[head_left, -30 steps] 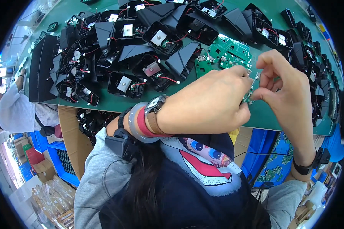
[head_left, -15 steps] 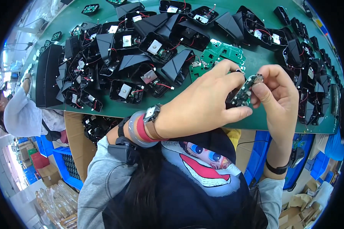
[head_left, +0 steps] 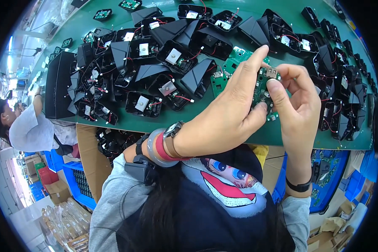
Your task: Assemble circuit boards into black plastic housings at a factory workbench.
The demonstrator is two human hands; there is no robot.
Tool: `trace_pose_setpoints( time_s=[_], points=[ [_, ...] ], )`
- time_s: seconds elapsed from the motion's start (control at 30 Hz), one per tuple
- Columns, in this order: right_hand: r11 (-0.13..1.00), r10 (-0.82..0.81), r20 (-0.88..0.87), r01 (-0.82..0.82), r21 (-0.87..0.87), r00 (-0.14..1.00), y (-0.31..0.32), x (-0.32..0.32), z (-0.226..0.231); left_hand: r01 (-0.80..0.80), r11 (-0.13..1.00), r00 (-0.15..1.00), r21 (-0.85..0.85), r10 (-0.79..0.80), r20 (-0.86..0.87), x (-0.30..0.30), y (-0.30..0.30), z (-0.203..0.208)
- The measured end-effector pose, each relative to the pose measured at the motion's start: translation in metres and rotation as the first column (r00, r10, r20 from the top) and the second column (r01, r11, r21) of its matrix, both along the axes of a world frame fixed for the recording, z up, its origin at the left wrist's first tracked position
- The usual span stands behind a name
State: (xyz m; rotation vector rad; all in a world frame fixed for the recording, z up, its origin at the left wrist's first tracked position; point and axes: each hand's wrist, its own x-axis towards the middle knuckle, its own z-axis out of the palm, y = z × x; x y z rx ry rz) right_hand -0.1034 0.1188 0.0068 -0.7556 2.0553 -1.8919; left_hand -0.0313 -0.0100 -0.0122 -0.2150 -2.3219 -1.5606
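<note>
Crowding the upper left and middle of the frame, black housings (head_left: pixel 199 74) with red wires are covering much of the green surface (head_left: pixel 256 9), and more are clustering at the right. Loose green boards (head_left: pixel 219 82) are lying just right of centre, where the left hand (head_left: pixel 235 107) is partly blocking them. A cardboard carton (head_left: pixel 86 153) is standing at middle left, a blue tray (head_left: pixel 326 197) at lower right. Right of centre, a dark green circuit board (head_left: pixel 262 86) is being held between the hands, its long axis running nearly up and down, its metal connector (head_left: pixel 272 72) sitting at the upper end. The right hand (head_left: pixel 299 101) is pinching its right side, thumb over the face; the left is apparently gripping the left edge, though its fingers are hiding that contact.
</note>
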Motion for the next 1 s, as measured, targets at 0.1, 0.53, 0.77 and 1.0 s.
trace_pose_setpoints(
  time_s=[0.1, 0.53, 0.77, 1.0],
  points=[
    [0.997, 0.015, 0.095, -0.008, -0.078, 0.995, -0.001, 0.001, -0.002, 0.028, 1.000, 1.000, 0.005, -0.028, -0.002, 0.000, -0.005, 0.000],
    [0.997, 0.023, 0.092, -0.016, -0.076, 0.995, -0.003, 0.004, -0.017, 0.097, 0.893, 0.979, 0.440, -0.166, 0.120, -0.004, -0.010, 0.005],
    [0.965, 0.188, 0.377, -0.100, -0.241, 0.907, 0.009, 0.016, -0.013, 0.225, 0.840, 0.961, 0.493, -0.274, 0.030, -0.009, -0.013, 0.007],
    [0.948, 0.252, 0.381, -0.148, -0.281, 0.890, 0.002, 0.015, -0.015, 0.069, 0.889, 0.991, 0.452, -0.113, 0.070, 0.006, -0.005, 0.013]
  ],
)
